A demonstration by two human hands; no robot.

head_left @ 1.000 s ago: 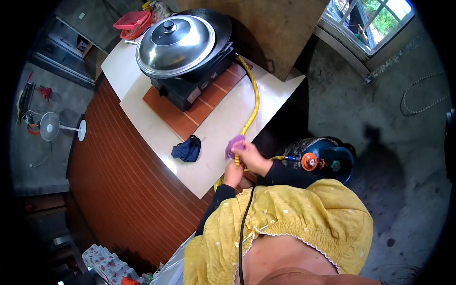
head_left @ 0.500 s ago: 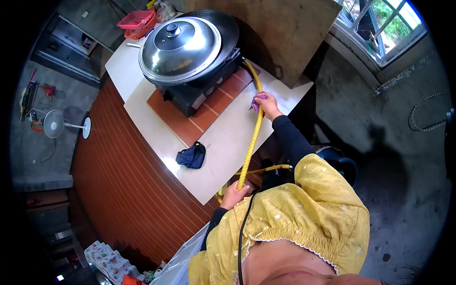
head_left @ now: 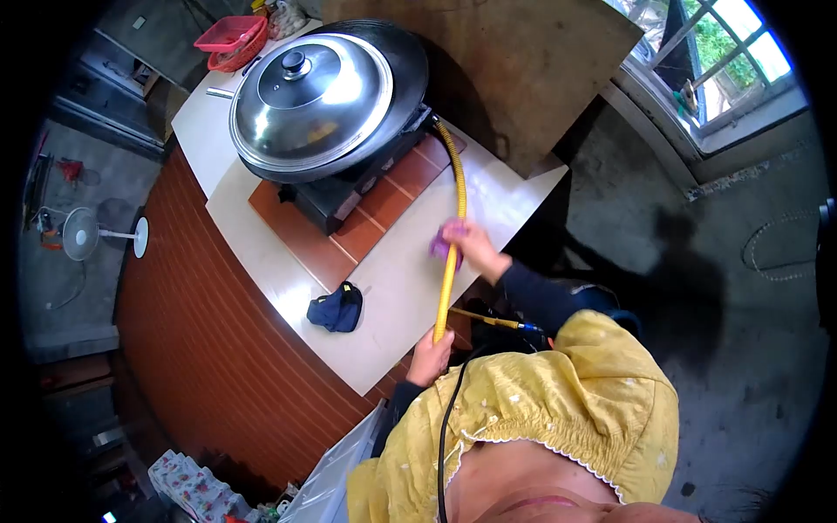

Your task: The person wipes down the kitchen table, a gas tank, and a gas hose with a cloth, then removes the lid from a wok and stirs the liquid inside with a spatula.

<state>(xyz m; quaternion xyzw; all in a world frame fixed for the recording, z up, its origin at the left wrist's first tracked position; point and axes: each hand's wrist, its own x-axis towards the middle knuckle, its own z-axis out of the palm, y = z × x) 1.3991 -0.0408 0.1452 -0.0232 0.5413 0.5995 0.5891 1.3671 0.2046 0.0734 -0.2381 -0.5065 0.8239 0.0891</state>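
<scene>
A yellow corrugated hose (head_left: 448, 283) runs from the black stove (head_left: 336, 196) down over the edge of the white tabletop (head_left: 401, 301). My left hand (head_left: 430, 356) is closed around its lower stretch, near the table corner. Higher up, my right hand (head_left: 472, 245) presses a purple cloth (head_left: 441, 247) against the hose. A wok with a shiny domed lid (head_left: 305, 109) sits on the stove, which stands on red-brown tiles (head_left: 323, 248). A crumpled dark blue cloth (head_left: 336, 309) lies on the tabletop, left of the hose.
Red baskets (head_left: 234, 41) stand at the table's far end. Behind the stove leans a brown board (head_left: 532, 70). A gas cylinder, mostly hidden by my right arm, is below right. A white fan (head_left: 81, 234) stands far left, and a window (head_left: 715, 61) is upper right.
My right hand first slid up the hose toward the stove with the purple cloth, then came partway back down. My left hand has kept hold of the lower hose. The view has shifted slightly.
</scene>
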